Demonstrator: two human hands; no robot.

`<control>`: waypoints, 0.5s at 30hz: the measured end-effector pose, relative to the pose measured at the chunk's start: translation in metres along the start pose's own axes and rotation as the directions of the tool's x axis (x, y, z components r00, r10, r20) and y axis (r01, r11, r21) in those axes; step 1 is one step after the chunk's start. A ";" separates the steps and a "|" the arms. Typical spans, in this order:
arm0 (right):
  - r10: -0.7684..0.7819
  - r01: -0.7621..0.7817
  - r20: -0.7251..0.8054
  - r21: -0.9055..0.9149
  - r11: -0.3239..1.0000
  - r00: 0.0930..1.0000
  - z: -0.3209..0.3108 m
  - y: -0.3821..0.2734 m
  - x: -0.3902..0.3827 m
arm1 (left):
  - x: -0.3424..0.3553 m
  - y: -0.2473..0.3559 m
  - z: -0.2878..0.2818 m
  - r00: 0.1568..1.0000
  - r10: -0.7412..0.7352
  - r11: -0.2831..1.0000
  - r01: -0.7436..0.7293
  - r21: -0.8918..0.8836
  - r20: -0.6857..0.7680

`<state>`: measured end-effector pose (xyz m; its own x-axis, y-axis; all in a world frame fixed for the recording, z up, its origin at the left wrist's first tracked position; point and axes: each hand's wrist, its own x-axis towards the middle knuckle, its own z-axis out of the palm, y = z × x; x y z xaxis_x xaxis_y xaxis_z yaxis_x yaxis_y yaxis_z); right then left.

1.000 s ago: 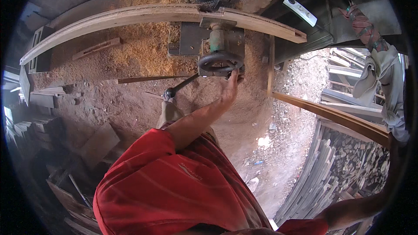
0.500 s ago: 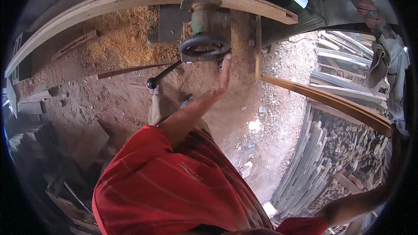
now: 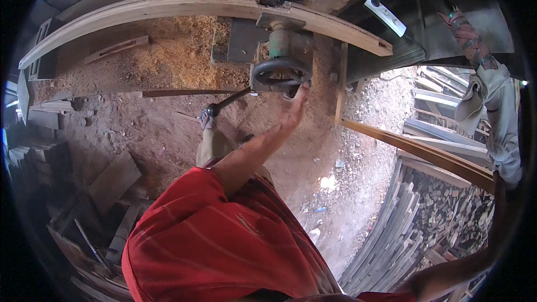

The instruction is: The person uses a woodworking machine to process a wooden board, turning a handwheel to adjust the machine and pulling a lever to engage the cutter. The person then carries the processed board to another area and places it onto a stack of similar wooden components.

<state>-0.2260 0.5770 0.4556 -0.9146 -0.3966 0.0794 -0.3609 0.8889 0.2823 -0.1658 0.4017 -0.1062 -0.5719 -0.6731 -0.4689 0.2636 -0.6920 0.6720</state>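
Note:
My left hand (image 3: 293, 111) is at the lower right rim of a black handwheel (image 3: 281, 72), its fingers closed about the wheel's dark handle and partly hidden. The wheel sits on a green and grey machine clamp (image 3: 281, 43), whose plate presses against a long timber beam (image 3: 184, 6) with a slot cut near its right end. At the far right my right arm reaches to a lever wrapped in cloth (image 3: 502, 117); my right hand (image 3: 499, 182) is dark and closed around its lower end.
A black-knobbed lever (image 3: 230, 100) sticks out left of the handwheel. Sawdust (image 3: 184, 56) covers the machine bed. A brown wooden rail (image 3: 419, 150) runs to the right. Stacked planks (image 3: 386, 235) and offcuts (image 3: 447, 212) lie lower right. A white power strip (image 3: 385, 15) is at the top.
The whole view has shifted, so the machine and beam appear farther right and slightly lower. Both hands stay at the handwheel and the wrapped lever.

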 end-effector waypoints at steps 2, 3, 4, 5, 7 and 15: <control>-0.002 0.002 -0.006 0.004 1.000 1.000 0.002 -0.001 0.000 | -0.006 0.006 0.004 0.998 0.043 0.995 -0.038 0.092 -0.053; -0.006 0.006 -0.006 0.002 1.000 1.000 0.003 -0.002 0.000 | -0.010 0.007 -0.001 0.999 0.053 0.980 -0.054 0.194 0.010; -0.009 0.009 -0.012 0.003 1.000 1.000 0.005 -0.004 0.001 | -0.015 0.006 -0.010 0.996 0.057 0.954 -0.075 0.292 0.071; -0.012 0.012 -0.018 0.006 1.000 1.000 0.004 -0.003 0.000 | -0.019 0.004 -0.020 0.989 0.056 0.917 -0.105 0.385 0.138; -0.031 0.032 -0.031 0.013 0.999 0.999 0.007 -0.005 0.005 | -0.028 -0.001 -0.052 0.886 -0.093 0.765 -0.229 0.602 0.454; 0.034 -0.034 -0.046 -0.006 0.999 0.998 0.026 -0.002 -0.011 | -0.078 0.240 -0.093 0.896 0.137 0.439 -0.438 0.784 0.423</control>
<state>-0.2204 0.5857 0.4296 -0.9169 -0.3762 0.1332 -0.3280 0.9006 0.2852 0.0137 0.2641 0.0380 -0.8045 -0.5878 -0.0852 -0.2432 0.1950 0.9502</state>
